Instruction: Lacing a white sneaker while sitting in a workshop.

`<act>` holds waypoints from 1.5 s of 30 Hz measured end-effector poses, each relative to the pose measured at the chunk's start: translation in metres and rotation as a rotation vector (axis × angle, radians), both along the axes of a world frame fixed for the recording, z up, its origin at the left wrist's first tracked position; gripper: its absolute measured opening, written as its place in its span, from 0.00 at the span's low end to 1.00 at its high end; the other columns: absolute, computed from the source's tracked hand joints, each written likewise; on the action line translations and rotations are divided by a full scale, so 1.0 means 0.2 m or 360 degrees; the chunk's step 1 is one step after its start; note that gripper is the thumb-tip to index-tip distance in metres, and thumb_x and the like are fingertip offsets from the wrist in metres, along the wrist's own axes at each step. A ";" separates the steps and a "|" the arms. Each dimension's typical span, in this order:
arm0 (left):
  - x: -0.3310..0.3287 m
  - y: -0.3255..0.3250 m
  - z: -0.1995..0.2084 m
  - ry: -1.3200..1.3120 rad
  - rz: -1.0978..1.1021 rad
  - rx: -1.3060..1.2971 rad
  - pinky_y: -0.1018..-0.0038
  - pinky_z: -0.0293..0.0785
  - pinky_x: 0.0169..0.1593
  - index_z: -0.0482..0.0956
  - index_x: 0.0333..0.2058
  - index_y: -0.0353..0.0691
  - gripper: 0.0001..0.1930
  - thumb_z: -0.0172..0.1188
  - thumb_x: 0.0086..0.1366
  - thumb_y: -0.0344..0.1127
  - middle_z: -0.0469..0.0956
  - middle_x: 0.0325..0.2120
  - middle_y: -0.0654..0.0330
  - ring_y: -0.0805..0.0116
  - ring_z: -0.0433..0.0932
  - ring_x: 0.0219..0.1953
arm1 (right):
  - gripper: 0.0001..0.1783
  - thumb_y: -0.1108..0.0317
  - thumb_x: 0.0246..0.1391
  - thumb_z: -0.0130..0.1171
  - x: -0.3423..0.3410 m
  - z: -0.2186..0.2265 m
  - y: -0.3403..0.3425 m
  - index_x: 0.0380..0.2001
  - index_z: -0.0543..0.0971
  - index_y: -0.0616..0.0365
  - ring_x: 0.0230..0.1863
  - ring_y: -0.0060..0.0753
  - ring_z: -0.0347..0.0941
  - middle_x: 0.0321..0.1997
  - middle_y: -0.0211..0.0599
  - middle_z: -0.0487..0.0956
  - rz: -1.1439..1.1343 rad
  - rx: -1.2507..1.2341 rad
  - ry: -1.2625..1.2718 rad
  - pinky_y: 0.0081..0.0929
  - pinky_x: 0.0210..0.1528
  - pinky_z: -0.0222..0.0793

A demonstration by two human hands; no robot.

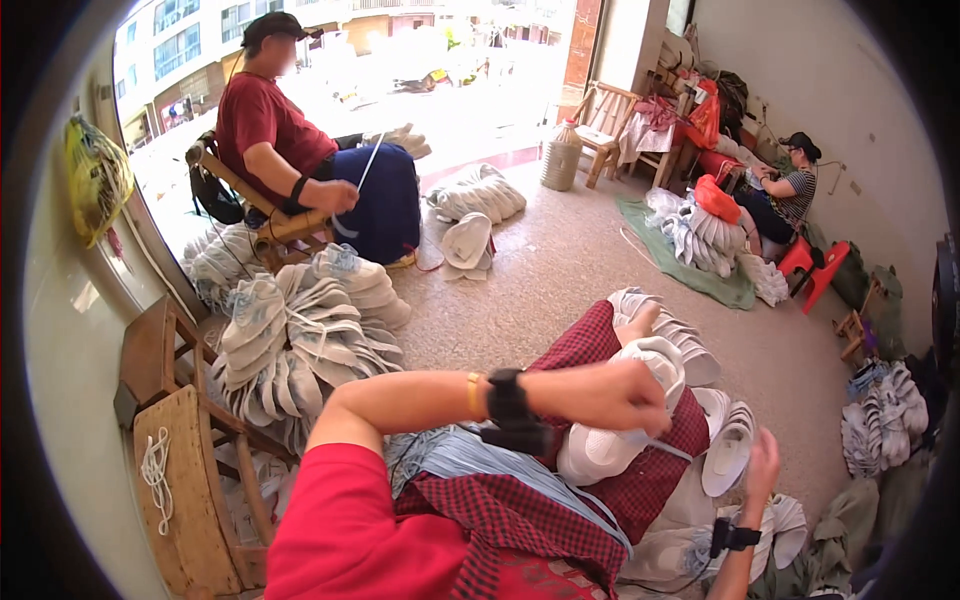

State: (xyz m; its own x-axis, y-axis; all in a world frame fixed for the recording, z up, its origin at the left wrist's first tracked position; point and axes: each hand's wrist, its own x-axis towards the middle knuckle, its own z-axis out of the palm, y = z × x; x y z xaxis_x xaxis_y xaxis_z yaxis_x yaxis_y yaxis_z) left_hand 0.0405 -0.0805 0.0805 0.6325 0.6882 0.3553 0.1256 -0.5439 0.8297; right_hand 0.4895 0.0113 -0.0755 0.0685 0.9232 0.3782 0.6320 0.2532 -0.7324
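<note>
Across my lap, on a red-and-black checked cloth, rests a white shoe with a perforated surface. My left hand is closed above it, fingers curled and slightly blurred; what they pinch is hidden. A pale flat lace stretches from the shoe toward the right. Further right, my right hand is raised with its fingers drawn together, and I cannot make out what is in them. Beside it lies another white shoe. A bundle of light blue laces is spread over my lap.
Stacked white shoes heap up at my left, near a wooden stool with a white cord. A person in dark red sits by the doorway, and another person works at the far right. More shoes lie at right.
</note>
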 end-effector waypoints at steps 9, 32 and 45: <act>0.08 0.04 0.00 0.0412 0.0139 0.0205 0.63 0.71 0.30 0.81 0.30 0.30 0.12 0.58 0.66 0.36 0.76 0.20 0.45 0.58 0.75 0.21 | 0.21 0.53 0.72 0.44 -0.99 0.56 -0.61 0.52 0.74 0.61 0.27 0.16 0.69 0.36 0.29 0.74 0.1168 -0.0930 0.1327 0.16 0.24 0.60; 0.15 -0.06 -0.06 -0.0004 -0.0002 0.0262 0.66 0.71 0.28 0.79 0.27 0.32 0.13 0.59 0.67 0.37 0.77 0.20 0.47 0.59 0.77 0.22 | 0.09 0.65 0.68 0.52 -1.14 0.59 -0.78 0.35 0.77 0.59 0.18 0.08 0.55 0.19 0.16 0.64 0.0774 -0.0789 0.1396 0.15 0.19 0.46; -0.04 0.13 -0.33 0.0274 0.0552 -0.0070 0.76 0.70 0.31 0.80 0.37 0.31 0.09 0.59 0.68 0.33 0.77 0.25 0.64 0.79 0.73 0.28 | 0.13 0.65 0.56 0.67 -1.11 0.30 -0.46 0.36 0.86 0.66 0.32 0.13 0.76 0.29 0.31 0.85 0.0643 -0.0345 0.0638 0.19 0.35 0.71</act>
